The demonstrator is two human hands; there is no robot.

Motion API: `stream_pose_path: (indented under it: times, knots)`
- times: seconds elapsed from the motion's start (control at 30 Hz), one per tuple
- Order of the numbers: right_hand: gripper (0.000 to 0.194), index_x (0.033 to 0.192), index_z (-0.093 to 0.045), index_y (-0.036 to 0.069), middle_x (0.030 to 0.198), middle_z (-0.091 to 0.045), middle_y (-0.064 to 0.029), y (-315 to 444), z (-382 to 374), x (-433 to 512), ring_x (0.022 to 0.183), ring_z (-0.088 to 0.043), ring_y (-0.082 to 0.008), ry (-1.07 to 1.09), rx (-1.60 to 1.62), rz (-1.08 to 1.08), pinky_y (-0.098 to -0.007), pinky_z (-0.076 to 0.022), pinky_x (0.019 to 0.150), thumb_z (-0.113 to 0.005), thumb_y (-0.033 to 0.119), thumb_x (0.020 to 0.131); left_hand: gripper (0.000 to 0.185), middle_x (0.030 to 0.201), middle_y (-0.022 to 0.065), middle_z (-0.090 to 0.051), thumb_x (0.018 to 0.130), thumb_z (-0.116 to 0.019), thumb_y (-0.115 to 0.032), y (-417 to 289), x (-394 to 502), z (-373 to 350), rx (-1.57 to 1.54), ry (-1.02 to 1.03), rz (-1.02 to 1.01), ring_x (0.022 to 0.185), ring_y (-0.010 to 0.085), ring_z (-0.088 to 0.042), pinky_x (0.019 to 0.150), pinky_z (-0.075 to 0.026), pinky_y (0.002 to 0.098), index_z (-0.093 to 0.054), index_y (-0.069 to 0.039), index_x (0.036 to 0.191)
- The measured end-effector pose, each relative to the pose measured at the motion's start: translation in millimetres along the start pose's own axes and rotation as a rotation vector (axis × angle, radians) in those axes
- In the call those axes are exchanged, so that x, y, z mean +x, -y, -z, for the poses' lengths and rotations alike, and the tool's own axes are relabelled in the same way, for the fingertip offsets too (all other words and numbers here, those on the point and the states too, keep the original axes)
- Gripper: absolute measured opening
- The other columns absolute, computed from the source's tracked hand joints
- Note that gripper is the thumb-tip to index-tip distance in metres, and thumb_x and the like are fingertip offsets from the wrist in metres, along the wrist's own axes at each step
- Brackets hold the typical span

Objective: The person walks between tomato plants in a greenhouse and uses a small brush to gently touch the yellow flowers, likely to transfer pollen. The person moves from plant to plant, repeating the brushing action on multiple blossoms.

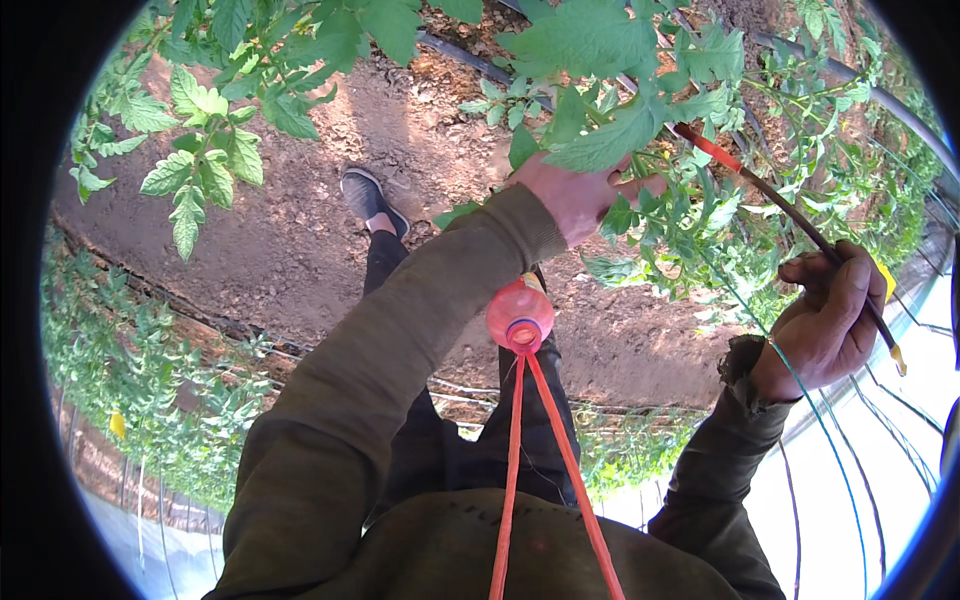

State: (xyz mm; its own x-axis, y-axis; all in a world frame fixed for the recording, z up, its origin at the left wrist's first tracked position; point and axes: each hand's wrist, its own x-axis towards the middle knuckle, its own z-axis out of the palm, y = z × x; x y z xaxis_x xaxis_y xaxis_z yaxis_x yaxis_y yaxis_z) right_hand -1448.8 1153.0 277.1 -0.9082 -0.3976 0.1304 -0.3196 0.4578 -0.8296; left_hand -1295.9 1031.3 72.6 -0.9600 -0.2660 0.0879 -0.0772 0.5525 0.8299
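My left hand [566,196] reaches into a tomato plant [600,135], its fingers among the leaves and stems. Leaves cover part of the fingers, so whether they grip a stem cannot be made out. Raised at the right, my right hand [829,319] holds a slender dark-handled brush [787,206] slantwise. The brush's red end points up and left into the foliage, close to the left hand's fingers. On a pink cord [514,442] at my chest hangs a plastic bottle [519,311], reddish, with its mouth uncapped.
Green twine [802,390] runs up past my right wrist. Black pipe [469,61] lies along the soil by the plants. More tomato foliage [206,150] overhangs the upper left. My shoe [369,196] rests on the brown dirt path [247,247]; another plant row [150,397] stands at lower left.
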Motion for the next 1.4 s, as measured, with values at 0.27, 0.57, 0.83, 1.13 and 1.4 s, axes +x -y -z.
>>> stream_pose_path:
  times: [0.27, 0.57, 0.83, 1.13, 1.4]
  knots:
    - [0.021, 0.102, -0.066, -0.002, 0.069, -0.067, -0.0107, 12, 2, -13, 0.062, -0.063, -0.0159, -0.022, -0.171, -0.008, -0.0325, -0.0491, 0.072, -0.06, 0.018, 0.105, 0.041, 0.094, 0.0053, -0.065, 0.094, -0.077, -0.026, 3, -1, -6, -0.052, -0.146, -0.082, 0.082, 0.0225, -0.065, 0.071, -0.052, 0.0392, -0.063, -0.005, 0.125]
    - [0.021, 0.107, -0.068, -0.002, 0.069, -0.07, -0.0108, -1, -2, -20, 0.064, -0.064, -0.0137, 0.008, -0.184, -0.022, -0.0331, -0.0503, 0.083, -0.06, 0.017, 0.108, 0.041, 0.106, 0.0069, -0.061, 0.105, -0.057, -0.024, -2, 2, 8, -0.06, 0.098, 0.02, 0.094, 0.0256, -0.066, 0.076, -0.058, 0.0413, -0.058, -0.026, 0.146]
    - [0.027, 0.108, -0.068, -0.003, 0.069, -0.07, -0.0114, 1, 0, -22, 0.063, -0.065, -0.0142, -0.054, -0.184, -0.049, -0.033, -0.0516, 0.084, -0.059, 0.023, 0.11, 0.037, 0.096, -0.0004, -0.058, 0.099, -0.066, -0.023, -3, -5, 5, 0.047, -0.012, -0.002, 0.083, 0.0217, -0.063, 0.07, -0.053, 0.0389, -0.072, -0.034, 0.134]
    - [0.03, 0.107, -0.067, -0.003, 0.067, -0.069, -0.0118, 0, 4, -16, 0.062, -0.065, -0.0164, -0.14, -0.155, -0.021, -0.0296, -0.0502, 0.074, -0.056, 0.024, 0.111, 0.033, 0.104, 0.0034, -0.067, 0.097, -0.071, -0.03, 0, -1, 3, -0.06, -0.026, 0.041, 0.093, 0.0266, -0.07, 0.077, -0.057, 0.0399, -0.066, -0.016, 0.127]
    - [0.035, 0.109, -0.066, -0.006, 0.078, -0.062, -0.0099, 12, 95, -8, 0.064, -0.059, -0.018, -0.455, -0.082, -0.035, -0.0291, -0.0501, 0.062, -0.059, 0.028, 0.11, 0.048, 0.116, 0.009, -0.072, 0.09, -0.077, -0.027, 1, 1, 9, -0.107, -0.007, 0.367, 0.094, 0.0353, -0.076, 0.075, -0.06, 0.0458, -0.056, -0.016, 0.132]
